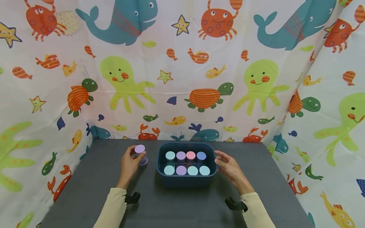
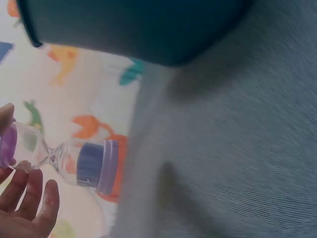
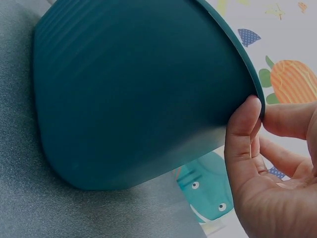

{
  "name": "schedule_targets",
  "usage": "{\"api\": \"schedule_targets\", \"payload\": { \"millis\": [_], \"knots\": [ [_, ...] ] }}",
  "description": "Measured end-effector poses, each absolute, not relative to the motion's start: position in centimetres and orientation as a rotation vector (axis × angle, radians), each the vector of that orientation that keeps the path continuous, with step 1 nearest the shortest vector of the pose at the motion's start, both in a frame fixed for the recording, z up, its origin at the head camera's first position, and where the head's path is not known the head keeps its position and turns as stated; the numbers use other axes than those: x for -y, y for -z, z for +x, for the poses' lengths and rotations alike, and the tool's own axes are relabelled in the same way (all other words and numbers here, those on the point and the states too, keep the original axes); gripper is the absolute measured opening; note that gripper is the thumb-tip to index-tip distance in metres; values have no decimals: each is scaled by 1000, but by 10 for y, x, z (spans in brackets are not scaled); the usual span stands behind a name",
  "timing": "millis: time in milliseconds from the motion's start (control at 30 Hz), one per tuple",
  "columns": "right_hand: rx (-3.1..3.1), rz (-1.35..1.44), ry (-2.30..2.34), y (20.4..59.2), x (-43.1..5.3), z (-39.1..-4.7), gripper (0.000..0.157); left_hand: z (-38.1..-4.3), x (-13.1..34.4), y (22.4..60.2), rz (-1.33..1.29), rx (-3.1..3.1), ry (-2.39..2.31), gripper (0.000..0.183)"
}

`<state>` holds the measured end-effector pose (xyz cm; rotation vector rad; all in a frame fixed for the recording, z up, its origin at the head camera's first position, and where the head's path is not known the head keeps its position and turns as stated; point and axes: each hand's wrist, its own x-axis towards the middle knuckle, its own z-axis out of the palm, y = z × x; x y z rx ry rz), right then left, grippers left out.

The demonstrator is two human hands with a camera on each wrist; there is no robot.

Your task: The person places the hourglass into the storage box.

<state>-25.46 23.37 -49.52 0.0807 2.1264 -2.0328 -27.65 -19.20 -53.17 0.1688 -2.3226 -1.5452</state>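
Note:
My left hand [image 1: 129, 163] grips a sand timer [image 2: 64, 153] with purple end caps, left of the bin. Through its clear bulbs, bluish-purple sand shows at one end, beside the narrow neck. In the head view the timer stands nearly upright, its purple top cap [image 1: 139, 148] above the fingers. A dark teal bin [image 1: 186, 182] sits in the middle of the table, holding several capped timers in two rows. Light teal, purple, pink and blue caps show from above. My right hand [image 1: 229, 166] pinches the bin's right rim [image 3: 255, 79] between thumb and fingers.
The dark grey table [image 1: 182, 209] reaches back to a white curtain [image 1: 176, 110] printed with sea animals, which also hangs on both sides. Black straps [image 1: 236, 205] circle both wrists over light sleeves [image 1: 258, 210].

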Motion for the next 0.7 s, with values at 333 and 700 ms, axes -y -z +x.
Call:
{"api": "schedule_targets", "payload": {
  "millis": [333, 700],
  "knots": [
    [-2123, 70, 2033, 496, -235, -255, 49, -263, 178, 476, 102, 2158, 1701, 61],
    [-2109, 87, 2050, 495, -234, -254, 48, -247, 156, 433, -35, 2057, 1823, 55]
  ]
}}
